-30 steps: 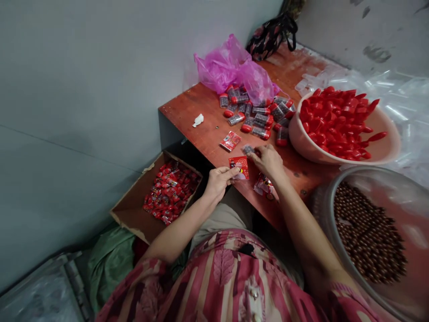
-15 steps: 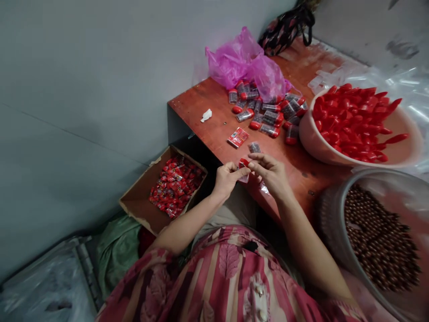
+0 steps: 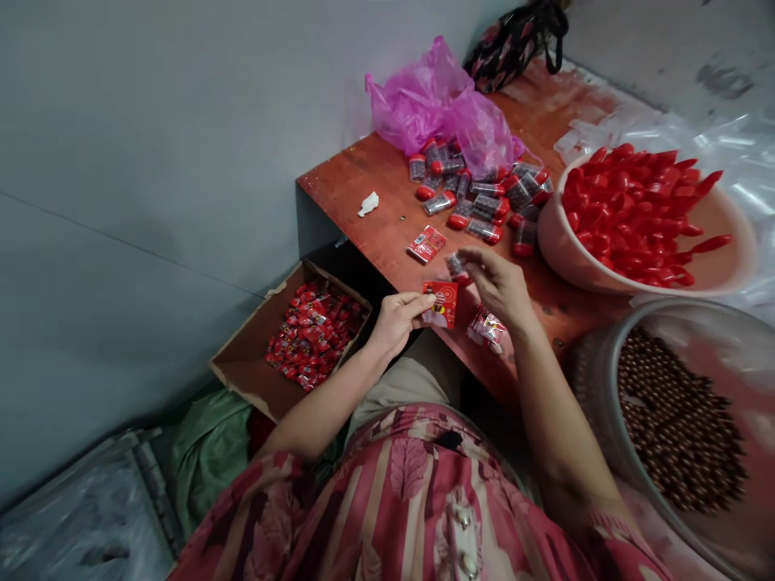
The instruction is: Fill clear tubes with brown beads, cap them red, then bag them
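My left hand (image 3: 393, 321) pinches a red printed packet (image 3: 445, 300) by its left side, above the near edge of the table. My right hand (image 3: 501, 289) is just beyond the packet, its fingers closed at a small clear tube (image 3: 458, 268) with dark contents and a red end. Below that hand, several loose red packets (image 3: 486, 324) lie in a small pile. Another flat red packet (image 3: 427, 244) rests farther back on the table. More filled tubes with red caps (image 3: 484, 208) are heaped beyond it.
A pink bowl (image 3: 557, 246) of red pointed pieces and a tub (image 3: 605, 355) of brown balls stand on the right. A pink plastic bag (image 3: 424, 105) lies behind the tubes. Left of the table (image 3: 345, 181), a cardboard box (image 3: 242, 363) holds red wrapped packs.
My hands have moved apart. The right has gone from the packet to the tube on the table, while the left keeps the packet, now showing its printed face.
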A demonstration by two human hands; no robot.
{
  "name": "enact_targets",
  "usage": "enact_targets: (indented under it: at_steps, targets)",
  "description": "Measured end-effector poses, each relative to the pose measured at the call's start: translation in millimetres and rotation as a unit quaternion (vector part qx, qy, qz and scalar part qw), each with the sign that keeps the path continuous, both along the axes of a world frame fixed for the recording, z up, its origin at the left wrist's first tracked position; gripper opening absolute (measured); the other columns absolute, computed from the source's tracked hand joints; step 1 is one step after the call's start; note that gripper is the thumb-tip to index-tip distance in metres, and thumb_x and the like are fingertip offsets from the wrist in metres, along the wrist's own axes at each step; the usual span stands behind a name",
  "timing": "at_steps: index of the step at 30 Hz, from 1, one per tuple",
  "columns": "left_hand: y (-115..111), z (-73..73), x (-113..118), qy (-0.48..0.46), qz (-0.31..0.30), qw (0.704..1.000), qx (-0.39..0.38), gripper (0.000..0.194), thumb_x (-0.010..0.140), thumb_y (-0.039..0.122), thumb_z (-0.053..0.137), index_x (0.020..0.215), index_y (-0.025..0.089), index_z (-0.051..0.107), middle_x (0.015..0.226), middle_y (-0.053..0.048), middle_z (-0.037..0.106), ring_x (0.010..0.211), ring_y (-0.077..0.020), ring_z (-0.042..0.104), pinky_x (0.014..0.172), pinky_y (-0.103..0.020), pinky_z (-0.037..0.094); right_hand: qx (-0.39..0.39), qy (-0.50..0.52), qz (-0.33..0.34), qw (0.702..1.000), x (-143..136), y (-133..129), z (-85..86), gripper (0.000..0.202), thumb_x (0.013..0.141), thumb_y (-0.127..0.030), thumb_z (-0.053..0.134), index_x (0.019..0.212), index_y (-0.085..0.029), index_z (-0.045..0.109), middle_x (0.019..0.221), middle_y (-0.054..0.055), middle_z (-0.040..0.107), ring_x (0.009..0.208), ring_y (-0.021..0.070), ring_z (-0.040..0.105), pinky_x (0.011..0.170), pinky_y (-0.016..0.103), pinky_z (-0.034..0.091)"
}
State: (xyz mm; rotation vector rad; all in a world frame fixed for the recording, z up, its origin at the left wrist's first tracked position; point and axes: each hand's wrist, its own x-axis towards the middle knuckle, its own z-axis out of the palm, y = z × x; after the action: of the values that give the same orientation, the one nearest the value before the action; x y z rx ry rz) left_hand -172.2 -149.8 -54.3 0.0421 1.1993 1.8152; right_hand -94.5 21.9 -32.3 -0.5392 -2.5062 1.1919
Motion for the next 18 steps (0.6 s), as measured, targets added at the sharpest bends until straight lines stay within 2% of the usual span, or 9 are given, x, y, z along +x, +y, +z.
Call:
enact_targets:
  at_steps: [2,4,6,8,11,13,14,16,18]
  targets:
    - [0,-2.3,-4,-0.035,0.035,0.999,-0.011,0.039,0.048,0.038,0.089,0.062,0.011,0.064,0.059,0.0,0.064,0.053,-0.0101,0.059,0.057,-0.027,0.054,0.173,-0.06,0.054,0.982,-6,17,-3.1,0.041,0.089,-0.015,0.044,0.126,-0.023,0.06,0.141,0.007,0.054,0.131,0.0292,0.046,0.099,0.049,0.041]
    - [0,-3.8,-8,-0.067,0.064,0.996,-0.013,0.041,0.047,0.035,0.09,0.062,0.012,0.06,0.06,0.001,0.064,0.053,-0.0098,0.06,0.056,-0.026,0.054,0.273,-0.142,0.117,0.944,-9,29,-7.1,0.051,0.085,-0.007,0.043,0.13,-0.023,0.057,0.149,0.006,0.046,0.138,0.0317,0.035,0.1,0.051,0.038]
    - [0,-4.1,-11,-0.094,0.086,0.992,-0.006,0.04,0.05,0.032,0.089,0.063,0.013,0.057,0.061,0.002,0.064,0.054,-0.0093,0.06,0.055,-0.024,0.054,0.319,-0.19,0.125,0.92,-8,35,-10.3,0.051,0.087,-0.008,0.04,0.134,-0.022,0.054,0.146,0.009,0.049,0.133,0.0315,0.041,0.094,0.047,0.041]
    - [1,-3.4,-13,-0.118,0.102,0.988,0.004,0.037,0.055,0.029,0.088,0.065,0.013,0.056,0.062,0.002,0.063,0.054,-0.0089,0.06,0.055,-0.023,0.053,0.352,-0.207,0.092,0.908,-5,36,-11.7,0.044,0.091,-0.016,0.041,0.133,-0.02,0.055,0.136,0.013,0.057,0.121,0.0317,0.05,0.086,0.042,0.043]
    - [6,-2.3,-13,-0.151,0.128,0.98,0.013,0.029,0.064,0.026,0.084,0.07,0.013,0.058,0.064,0.001,0.065,0.055,-0.0092,0.061,0.058,-0.023,0.054,0.39,-0.218,0.057,0.893,1,30,-11.6,0.038,0.09,-0.031,0.049,0.122,-0.015,0.061,0.115,0.017,0.065,0.103,0.0316,0.056,0.079,0.039,0.042]
    - [9,-2.1,-14,-0.17,0.153,0.973,0.026,0.023,0.069,0.024,0.08,0.073,0.013,0.061,0.066,0.001,0.066,0.057,-0.0094,0.062,0.062,-0.024,0.055,0.379,-0.206,0.023,0.902,6,19,-11.5,0.034,0.091,-0.034,0.048,0.113,-0.013,0.065,0.103,0.017,0.068,0.093,0.0291,0.059,0.074,0.036,0.042]
    - [10,-2.4,-15,-0.176,0.166,0.97,0.035,0.02,0.071,0.023,0.079,0.075,0.013,0.061,0.067,0.0,0.067,0.058,-0.0095,0.063,0.063,-0.024,0.055,0.352,-0.191,-0.003,0.916,9,11,-11.5,0.033,0.092,-0.034,0.046,0.108,-0.013,0.066,0.096,0.016,0.069,0.087,0.0269,0.06,0.07,0.034,0.041]
    - [12,-3.5,-17,-0.187,0.188,0.963,0.052,0.018,0.073,0.021,0.077,0.075,0.013,0.061,0.067,0.0,0.067,0.059,-0.01,0.064,0.065,-0.024,0.056,0.247,-0.143,-0.057,0.957,19,-12,-11.8,0.034,0.094,-0.036,0.042,0.1,-0.014,0.066,0.082,0.011,0.068,0.072,0.0215,0.059,0.064,0.03,0.041]
    - [13,-5.3,-19,-0.19,0.202,0.958,0.071,0.018,0.073,0.02,0.077,0.076,0.013,0.061,0.067,0.0,0.067,0.061,-0.0108,0.065,0.066,-0.025,0.056,0.105,-0.082,-0.07,0.989,32,-39,-12.5,0.034,0.094,-0.04,0.042,0.095,-0.016,0.066,0.069,0.004,0.064,0.061,0.0165,0.057,0.059,0.026,0.04]
